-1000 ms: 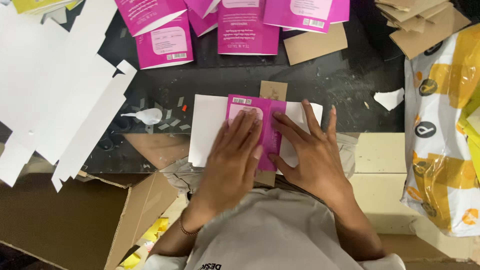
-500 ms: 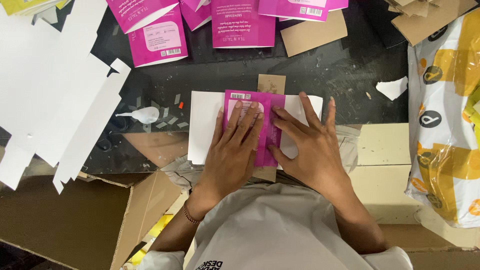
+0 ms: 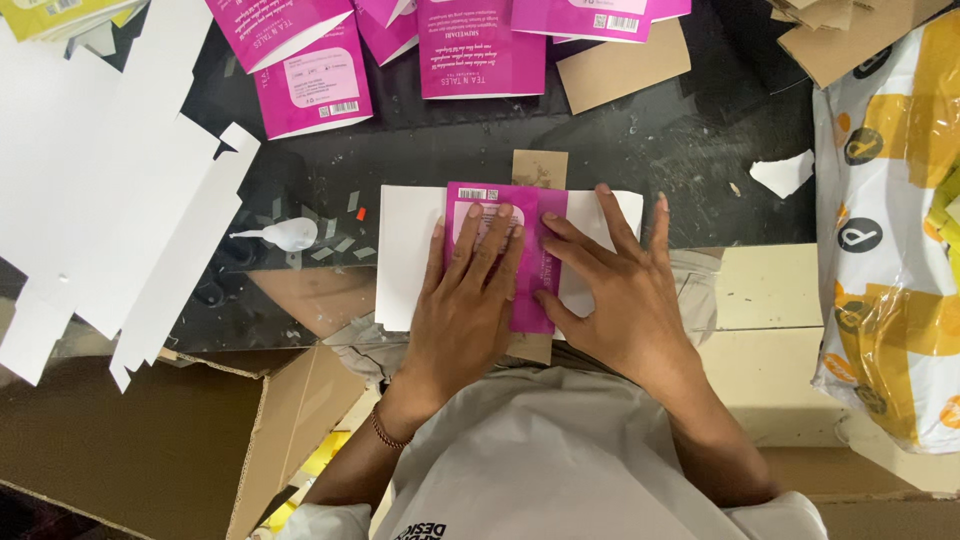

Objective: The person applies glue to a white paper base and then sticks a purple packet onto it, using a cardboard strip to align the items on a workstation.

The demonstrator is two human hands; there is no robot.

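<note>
Now the pink carton (image 3: 505, 250) is pressed flat on the white sheet (image 3: 405, 255) at the dark surface (image 3: 700, 140) edge. Left hand (image 3: 465, 300) fingers held together; right hand (image 3: 625, 290) fingers spread. Position unchanged from a second ago, pressing sustained.

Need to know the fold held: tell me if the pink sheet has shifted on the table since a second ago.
No. The pink sheet still has its right edge in line with that of the brown strip.
</note>
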